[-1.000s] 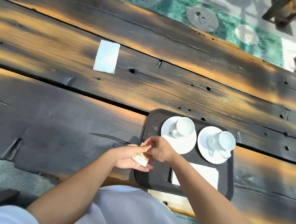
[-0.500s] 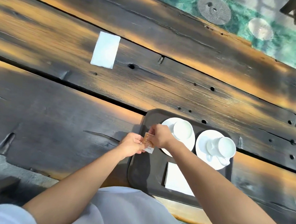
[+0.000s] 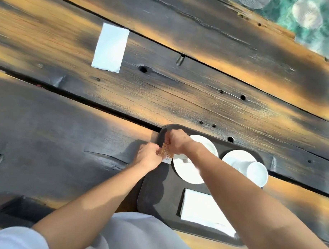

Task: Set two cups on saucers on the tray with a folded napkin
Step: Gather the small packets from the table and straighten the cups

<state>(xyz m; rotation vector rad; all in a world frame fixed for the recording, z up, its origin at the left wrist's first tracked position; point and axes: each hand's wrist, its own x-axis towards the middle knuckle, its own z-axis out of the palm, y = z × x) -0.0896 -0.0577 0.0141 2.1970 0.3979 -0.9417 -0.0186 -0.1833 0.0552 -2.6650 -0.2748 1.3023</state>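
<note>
Plank table [image 3: 179,98], loose napkin [image 3: 110,48] beyond tray [image 3: 157,195]

The person wears a white top [image 3: 137,235], its smooth fabric shaded pale grey over the torso. A short white sleeve [image 3: 16,239] covers the upper left arm [image 3: 101,200], which is bare below it down to the left hand [image 3: 149,157]. The right arm [image 3: 241,186] is bare down to the right hand [image 3: 178,141].
</note>
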